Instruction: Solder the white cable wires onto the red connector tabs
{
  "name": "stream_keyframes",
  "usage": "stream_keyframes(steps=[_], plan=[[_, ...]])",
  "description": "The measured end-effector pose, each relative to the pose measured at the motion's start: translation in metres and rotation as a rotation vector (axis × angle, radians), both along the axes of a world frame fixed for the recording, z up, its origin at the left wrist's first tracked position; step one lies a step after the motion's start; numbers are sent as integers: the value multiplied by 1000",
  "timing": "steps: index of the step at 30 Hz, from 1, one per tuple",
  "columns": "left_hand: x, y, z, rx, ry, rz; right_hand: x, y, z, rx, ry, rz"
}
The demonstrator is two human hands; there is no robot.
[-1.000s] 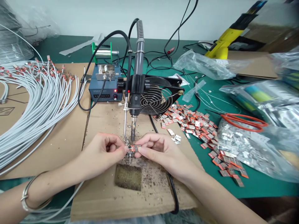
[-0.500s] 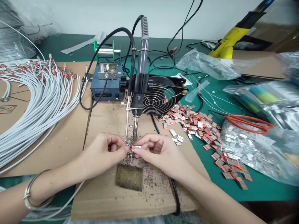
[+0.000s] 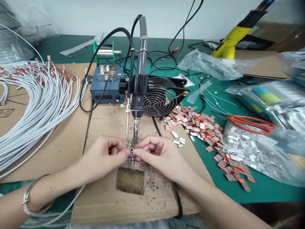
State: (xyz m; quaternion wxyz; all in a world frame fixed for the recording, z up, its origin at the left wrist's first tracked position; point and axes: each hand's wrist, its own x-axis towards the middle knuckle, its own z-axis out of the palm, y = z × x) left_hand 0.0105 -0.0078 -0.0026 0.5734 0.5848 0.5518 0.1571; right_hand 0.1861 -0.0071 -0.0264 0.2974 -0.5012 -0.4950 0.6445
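The plug [image 3: 137,149] is small and flat, orange at the end facing left, with a thin pale metallic strip along its upper edge; fingers cover most of it. It is above the middle of the cardboard [image 3: 107,208], just below the tip of the iron [image 3: 135,130], whether touching it I cannot tell. The right hand [image 3: 162,154] grips it between thumb and fingertips. The left hand [image 3: 107,154] is pinched closed on what looks like the thin end of a cable [image 3: 79,197], mostly hidden; a white length shows below the forearm, running toward the cardboard's near left corner.

A metal tube [image 3: 127,124] stands beside the iron, its bent lower end near the tip. Between the hands and the cardboard's near edge is a square, dark-speckled sponge [image 3: 130,181], with dark crumbs scattered around it.

Loose plugs [image 3: 207,125], orange-ended with metal shells, some showing paired square holes, spread along the cardboard's right edge toward the tabletop's [image 3: 202,195] near edge. By the cardboard's far left corner is a blue station [image 3: 101,89], with a green-ended spool [image 3: 104,52] behind it.
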Motion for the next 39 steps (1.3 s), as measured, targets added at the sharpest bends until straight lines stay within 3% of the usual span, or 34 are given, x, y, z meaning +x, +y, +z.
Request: stream_keyframes(steps=[7,17,39], plan=[[1,-1,-1,13,-15,9,1,0,0,-1,12,-8],[0,-1,1,19,-47,31,7,2,9,-63,196,63],[1,-1,2,34,-76,40,9,-1,10,-92,301,23]])
